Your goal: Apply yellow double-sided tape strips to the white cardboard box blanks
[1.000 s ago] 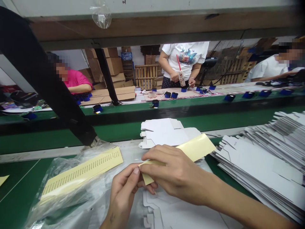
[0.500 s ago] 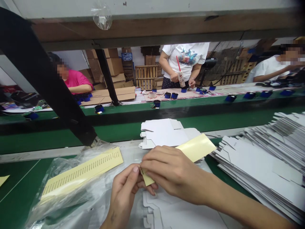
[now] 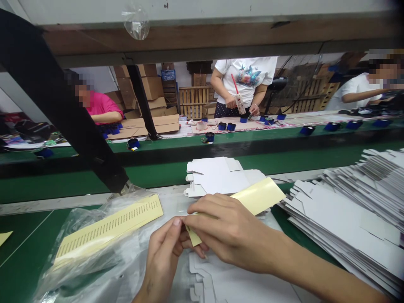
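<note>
With your right hand [image 3: 230, 227] you hold the yellow sheet [image 3: 261, 195] above the flat white carton [image 3: 249, 280], and at its left end your left hand [image 3: 162, 254], whose pinch I cannot tell, seems to be peeling, which calls for gentle steadiness.

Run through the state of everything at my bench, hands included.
Yellow strip, held, partly hidden.
Left hand, closed on the strip's end.
Right hand, bent over the strip, grip unclear.
Printed yellow sheets, flat, print facing up.
Clear plastic, crumpled.
White cartons on the right, flattened, stacked.
</note>
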Tool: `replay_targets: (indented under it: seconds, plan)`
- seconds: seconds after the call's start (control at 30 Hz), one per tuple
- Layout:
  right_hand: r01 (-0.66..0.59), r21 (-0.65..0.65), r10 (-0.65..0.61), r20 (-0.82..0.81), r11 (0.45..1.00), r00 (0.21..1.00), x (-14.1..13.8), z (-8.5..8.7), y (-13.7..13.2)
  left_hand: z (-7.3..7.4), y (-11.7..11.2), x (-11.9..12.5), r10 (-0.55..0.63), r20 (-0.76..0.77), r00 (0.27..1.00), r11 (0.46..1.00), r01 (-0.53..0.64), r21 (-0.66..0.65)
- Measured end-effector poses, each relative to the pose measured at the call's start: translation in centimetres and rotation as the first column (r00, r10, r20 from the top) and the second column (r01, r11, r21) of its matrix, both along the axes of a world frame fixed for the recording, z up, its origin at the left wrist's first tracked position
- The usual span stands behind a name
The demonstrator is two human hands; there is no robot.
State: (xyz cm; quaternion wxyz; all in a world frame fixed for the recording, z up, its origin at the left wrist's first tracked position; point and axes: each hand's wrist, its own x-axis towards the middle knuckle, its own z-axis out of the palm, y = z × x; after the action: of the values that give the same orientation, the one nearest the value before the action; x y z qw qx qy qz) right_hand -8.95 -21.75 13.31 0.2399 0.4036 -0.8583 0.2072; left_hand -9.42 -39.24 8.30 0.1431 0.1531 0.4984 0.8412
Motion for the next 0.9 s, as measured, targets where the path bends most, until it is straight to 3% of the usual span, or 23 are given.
replay_targets:
  seconds: [0.4,0.7,0.9]
  plan:
    - [-0.012,0.003,0.012,-0.021,1.000,1.000,-0.12,-0.12,-0.04,0.16,0.13,-0.21,-0.020,0.031,0.999,1.000,0.020,0.019]
    - [-0.022,-0.023,0.022,0.005,0.999,1.000,-0.03,-0.17,-0.10,0.04,-0.11,0.08,-0.025,0.002,1.000,0.999,0.025,-0.040]
    - [-0.004,-0.029,0.005,0.029,1.000,1.000,0.03,-0.13,-0.24,0.27,0.21,0.02,-0.019,0.056,0.998,0.999,0.017,0.027]
